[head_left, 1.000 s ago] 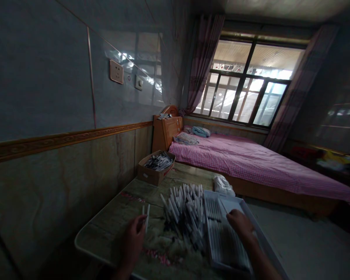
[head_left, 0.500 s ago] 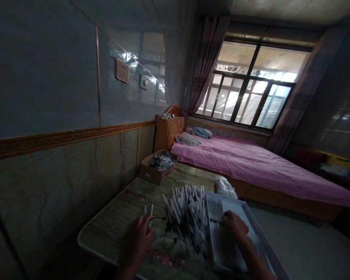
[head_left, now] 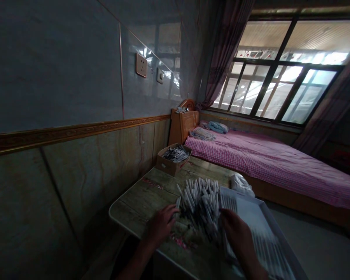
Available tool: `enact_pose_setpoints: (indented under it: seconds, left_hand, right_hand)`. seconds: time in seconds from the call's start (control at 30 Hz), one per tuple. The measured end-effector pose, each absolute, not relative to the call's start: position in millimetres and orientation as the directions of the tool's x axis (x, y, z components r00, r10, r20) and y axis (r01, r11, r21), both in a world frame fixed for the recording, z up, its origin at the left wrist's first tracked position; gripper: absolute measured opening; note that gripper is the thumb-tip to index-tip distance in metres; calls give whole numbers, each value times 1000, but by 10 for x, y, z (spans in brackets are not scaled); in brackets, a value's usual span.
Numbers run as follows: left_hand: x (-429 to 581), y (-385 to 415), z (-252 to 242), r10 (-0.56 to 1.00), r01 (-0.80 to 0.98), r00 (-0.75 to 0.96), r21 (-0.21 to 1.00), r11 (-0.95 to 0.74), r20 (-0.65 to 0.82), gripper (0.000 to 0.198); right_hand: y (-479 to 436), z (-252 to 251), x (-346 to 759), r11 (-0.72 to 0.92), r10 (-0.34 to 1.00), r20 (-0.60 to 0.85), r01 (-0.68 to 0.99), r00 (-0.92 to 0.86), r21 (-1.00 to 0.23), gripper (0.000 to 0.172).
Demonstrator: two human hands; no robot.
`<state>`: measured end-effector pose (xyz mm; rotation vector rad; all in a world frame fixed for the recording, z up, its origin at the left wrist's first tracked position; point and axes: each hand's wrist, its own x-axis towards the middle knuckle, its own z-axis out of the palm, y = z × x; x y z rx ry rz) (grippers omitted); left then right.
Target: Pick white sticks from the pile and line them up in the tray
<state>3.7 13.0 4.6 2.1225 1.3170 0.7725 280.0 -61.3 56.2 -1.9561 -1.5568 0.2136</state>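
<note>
A pile of white, pen-like sticks with dark ends (head_left: 202,198) lies on the table. Left of the pile, my left hand (head_left: 163,221) is closed around a white pen-like stick (head_left: 178,202) whose tip pokes up past the fingers. My right hand (head_left: 236,229) is over the left side of a pale plastic tray (head_left: 247,202), its fingertips pinched at the pile's right edge. Whatever those fingertips hold is hidden and blurred. Rows of similar sticks (head_left: 270,249) lie side by side in the tray.
An open cardboard box (head_left: 170,167) full of pens stands at the table's (head_left: 140,198) far left corner by the wall. Behind the tray sits a crumpled white plastic bag (head_left: 241,184). A bed with a pink checked cover (head_left: 251,155) adjoins the table's far side.
The head view has swung, shifting the scene. My right hand has moved from inside the tray left to the pile's edge. My left hand has come closer to the pile.
</note>
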Motion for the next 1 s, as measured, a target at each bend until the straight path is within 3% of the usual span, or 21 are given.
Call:
enact_pose_setpoints:
  seconds: [0.07, 0.27, 0.57, 0.83, 1.0]
  left_hand:
    - [28, 143, 19, 915, 567, 330, 726, -389, 233, 39]
    - [-18, 219, -109, 941, 466, 165, 818, -338, 295, 31]
    - [19, 127, -15, 949, 583, 210, 749, -314, 235, 30]
    - [24, 99, 36, 936, 702, 267, 619, -353, 230, 42]
    - [61, 85, 29, 964, 793, 193, 549, -264, 186, 41]
  right_hand:
    - [-734, 491, 2449, -81, 956, 193, 829, 222, -554, 32]
    - [-773, 393, 2002, -271, 960, -14, 917, 280, -291, 29]
    - [-678, 342, 1936, -286, 955, -117, 948, 272, -136, 28]
    - [-620, 369, 1914, -309, 948, -110, 944, 298, -111, 29]
    - [-664, 309, 1985, -317, 948, -73, 928, 309, -197, 27]
